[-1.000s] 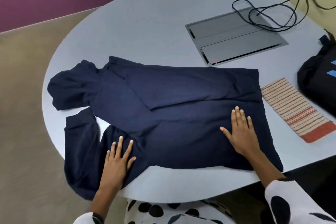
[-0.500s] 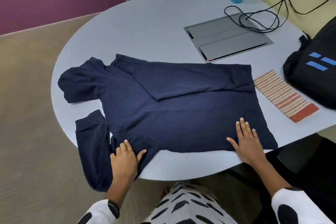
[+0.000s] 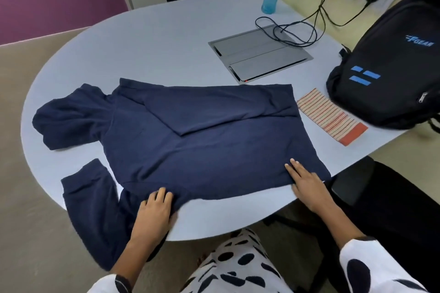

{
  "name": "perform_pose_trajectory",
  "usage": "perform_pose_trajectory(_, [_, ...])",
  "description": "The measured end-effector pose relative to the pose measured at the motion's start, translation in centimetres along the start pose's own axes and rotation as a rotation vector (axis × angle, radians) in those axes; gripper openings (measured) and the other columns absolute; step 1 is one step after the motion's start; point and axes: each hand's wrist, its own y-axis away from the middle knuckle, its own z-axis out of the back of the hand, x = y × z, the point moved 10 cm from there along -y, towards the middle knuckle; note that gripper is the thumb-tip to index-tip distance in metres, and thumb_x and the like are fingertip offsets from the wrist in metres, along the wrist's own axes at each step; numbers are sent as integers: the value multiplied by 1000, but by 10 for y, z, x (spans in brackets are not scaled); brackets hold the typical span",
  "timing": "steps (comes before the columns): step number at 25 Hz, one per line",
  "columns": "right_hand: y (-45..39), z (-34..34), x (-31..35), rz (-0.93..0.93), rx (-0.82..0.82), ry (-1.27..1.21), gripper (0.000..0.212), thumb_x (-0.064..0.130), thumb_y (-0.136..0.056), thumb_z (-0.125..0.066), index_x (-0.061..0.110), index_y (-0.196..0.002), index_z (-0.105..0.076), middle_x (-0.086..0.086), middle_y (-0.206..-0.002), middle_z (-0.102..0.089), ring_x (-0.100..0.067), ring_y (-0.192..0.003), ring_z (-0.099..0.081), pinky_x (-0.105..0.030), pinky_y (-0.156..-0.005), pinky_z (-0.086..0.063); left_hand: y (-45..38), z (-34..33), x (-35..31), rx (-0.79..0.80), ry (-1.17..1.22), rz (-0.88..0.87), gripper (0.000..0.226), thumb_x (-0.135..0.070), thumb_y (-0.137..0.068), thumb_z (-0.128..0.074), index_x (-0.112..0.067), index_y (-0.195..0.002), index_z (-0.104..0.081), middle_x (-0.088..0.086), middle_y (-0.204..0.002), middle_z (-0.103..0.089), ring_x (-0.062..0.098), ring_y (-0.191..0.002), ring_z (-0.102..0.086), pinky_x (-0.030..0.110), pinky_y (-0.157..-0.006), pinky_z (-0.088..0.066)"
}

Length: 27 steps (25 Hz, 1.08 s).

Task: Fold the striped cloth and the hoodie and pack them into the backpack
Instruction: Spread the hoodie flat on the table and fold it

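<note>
The hoodie (image 3: 190, 140) lies flat on the counter (image 3: 154, 50), mid-fold, left hand (image 3: 154, 209) gripping its near edge by the dangling sleeve, right hand (image 3: 307, 183) flat on the hem; next, likely fold that sleeve in.

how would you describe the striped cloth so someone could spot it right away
Start at the black backpack on the table's right side. The striped cloth lies flat just in front of it, beside the navy hoodie. It is the only pale folded strip with thin red lines and an orange end.
</note>
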Motion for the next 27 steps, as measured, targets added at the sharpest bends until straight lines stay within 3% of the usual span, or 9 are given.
perform_pose_trajectory(3, [-7, 10, -21, -92, -104, 57, 59, 1, -72, -71, 15, -128, -58, -16, -131, -54, -34, -114, -55, -44, -90, -45, -1, 17, 15, -144, 16, -5, 24, -20, -63, -70, -10, -80, -57, 10, -90, -51, 33, -59, -57, 34, -50, -42])
perform_pose_trajectory(6, [-12, 44, -40, -185, -252, -44, 35, -1, -64, -73, 15, -95, -68, -6, -96, -60, -29, -90, -56, -43, -83, -40, -18, 51, 50, -248, 270, 136, 24, -4, -65, -74, -10, -87, -66, 9, -99, -56, 33, -71, -62, 36, -59, -48])
perform_pose_trajectory(10, [-31, 86, -84, -390, -376, -691, 22, -2, -75, -68, 16, -87, -66, -4, -85, -66, -27, -86, -60, -28, -75, -45, -73, 109, 86, -242, 521, 276, 14, -10, -87, -63, -19, -96, -69, 1, -95, -68, 31, -94, -61, 37, -74, -41])
perform_pose_trajectory(11, [-39, 87, -96, -433, -381, -874, 19, -2, -76, -69, 13, -89, -66, -5, -85, -66, -29, -89, -61, -20, -71, -46, -88, 120, 94, -225, 538, 289, 6, -17, -87, -64, -20, -86, -69, 2, -86, -70, 33, -92, -61, 39, -74, -42])
perform_pose_trajectory(13, [-57, 87, -114, -493, -389, -1241, 24, 8, -74, -77, 9, -96, -68, -6, -94, -68, -29, -100, -63, -18, -76, -51, -117, 140, 110, -191, 577, 313, 27, -30, -79, -73, -18, -59, -59, 4, -60, -61, 32, -71, -59, 38, -63, -41])
perform_pose_trajectory(15, [-77, 84, -123, -518, -362, -1493, 58, 36, -55, -89, 12, -103, -69, -3, -105, -72, -18, -101, -66, -26, -83, -57, -144, 154, 120, -158, 586, 333, 51, -39, -69, -80, -12, -47, -42, 2, -46, -44, 24, -52, -43, 33, -54, -37])
perform_pose_trajectory(17, [-100, 83, -128, -573, -336, -1525, 64, 49, -45, -89, 18, -98, -71, -2, -102, -73, -15, -96, -68, -25, -82, -57, -176, 164, 124, -144, 554, 328, 60, -42, -63, -83, -14, -46, -33, 1, -44, -36, 21, -49, -34, 24, -49, -32])
perform_pose_trajectory(21, [-146, 77, -129, -704, -344, -1461, 12, 25, -80, -75, 17, -88, -71, -8, -110, -70, -25, -104, -63, -38, -92, -53, -240, 156, 131, -88, 463, 340, 61, -49, -63, -80, -11, -49, -34, 2, -45, -41, 22, -52, -39, 31, -53, -33])
perform_pose_trajectory(27, [-190, 47, -137, -810, -326, -1299, 46, 35, -80, -74, -8, -71, -59, -7, -65, -51, -21, -71, -47, -26, -61, -39, -310, 111, 144, 50, 206, 306, 54, -72, -55, -72, -19, -60, -61, 4, -64, -62, 30, -67, -57, 37, -60, -46])
